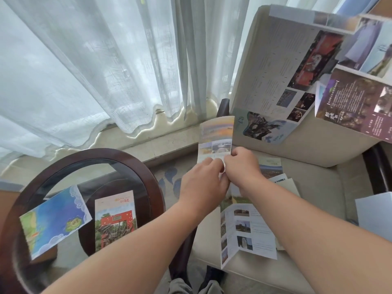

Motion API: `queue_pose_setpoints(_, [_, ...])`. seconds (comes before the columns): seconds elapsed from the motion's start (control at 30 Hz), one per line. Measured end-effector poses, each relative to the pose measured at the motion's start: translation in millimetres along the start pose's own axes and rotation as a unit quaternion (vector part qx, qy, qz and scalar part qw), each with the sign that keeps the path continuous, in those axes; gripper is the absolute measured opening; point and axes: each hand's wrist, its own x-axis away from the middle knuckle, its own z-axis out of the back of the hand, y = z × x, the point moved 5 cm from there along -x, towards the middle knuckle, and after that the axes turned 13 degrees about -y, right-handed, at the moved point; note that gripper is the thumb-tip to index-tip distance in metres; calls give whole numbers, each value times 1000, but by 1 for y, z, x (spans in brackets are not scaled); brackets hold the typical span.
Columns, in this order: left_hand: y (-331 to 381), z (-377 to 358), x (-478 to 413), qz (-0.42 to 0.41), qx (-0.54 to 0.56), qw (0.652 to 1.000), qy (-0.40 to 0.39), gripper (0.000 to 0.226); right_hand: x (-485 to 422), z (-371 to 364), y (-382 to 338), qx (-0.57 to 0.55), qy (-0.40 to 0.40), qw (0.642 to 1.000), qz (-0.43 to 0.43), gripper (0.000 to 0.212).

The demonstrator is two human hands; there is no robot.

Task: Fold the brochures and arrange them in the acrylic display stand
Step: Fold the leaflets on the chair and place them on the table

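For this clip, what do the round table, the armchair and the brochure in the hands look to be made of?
Round table: dark wood rim, glossy with highlights, around an apparently glass top that shows the base beneath. Armchair: cream upholstery, smooth and matte, fabric or leather, cannot tell. Brochure pinched by the left hand and right hand: thin printed paper, bending along folds.

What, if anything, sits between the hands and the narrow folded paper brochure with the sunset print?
Nothing visible. The left hand and right hand both pinch the lower end of the narrow sunset-print brochure. Its destination is not in view.
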Motion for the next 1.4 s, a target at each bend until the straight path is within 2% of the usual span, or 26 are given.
queue_pose_setpoints(0.07, [2,6,-3,10,39,999,6,20,1,11,1,30,19,999,3,23])
queue_pose_setpoints(0.13, [-6,13,-8,46,91,995,14,21,5,22,3,48,35,998,2,22])
queue_pose_setpoints(0.23, [-26,16,-18,136,160,977,-30,35,10,38,4,43,44,998,15,18])
queue_pose_setpoints(0.3, [-36,12,-20,214,246,942,-74,53,13,46,4,30,44,998,31,18])
queue_pose_setpoints(0.37, [-35,3,-19,264,355,889,-122,61,17,52,5,4,42,998,35,22])
queue_pose_setpoints(0.4, [-31,-2,-18,270,399,865,-143,60,19,54,6,-13,41,999,34,23])
queue_pose_setpoints(0.47, [-26,-6,-18,258,458,835,-161,41,22,58,9,-34,41,998,29,20])
queue_pose_setpoints(0.57, [-22,1,-21,225,535,806,-114,7,25,63,11,-41,32,999,3,21])
queue_pose_setpoints(0.6, [-19,7,-23,205,548,805,-95,2,26,64,12,-44,22,999,-6,27])
queue_pose_setpoints(0.63, [-14,15,-25,183,539,818,-80,5,29,64,11,-45,17,999,-11,40])
queue_pose_setpoints(0.7, [-2,29,-29,134,452,880,-57,10,33,65,4,-55,17,998,9,65])
queue_pose_setpoints(0.77, [18,41,-29,80,346,934,-39,10,39,62,-9,-93,-10,995,41,80])
queue_pose_setpoints(0.83, [41,45,-26,25,271,961,-43,3,42,54,-19,-142,-64,987,45,85])
queue_pose_setpoints(0.87, [52,45,-23,4,252,966,-54,8,43,52,-22,-165,-85,982,40,76])
queue_pose_setpoints(0.97, [66,38,-17,-10,266,960,-90,14,42,58,-23,-194,-69,978,29,23])
queue_pose_setpoints(1.07, [64,38,-15,-15,275,956,-101,20,44,76,-17,-204,-29,978,26,31])
queue_pose_setpoints(1.17, [43,41,-21,64,333,938,-65,22,47,83,-18,-219,-33,974,51,29])
queue_pose_setpoints(1.27, [24,37,-27,157,383,907,-77,39,48,85,-26,-247,-54,963,95,29])
queue_pose_setpoints(1.4, [24,39,-31,181,486,849,-101,56,50,86,-36,-295,-97,941,133,27])
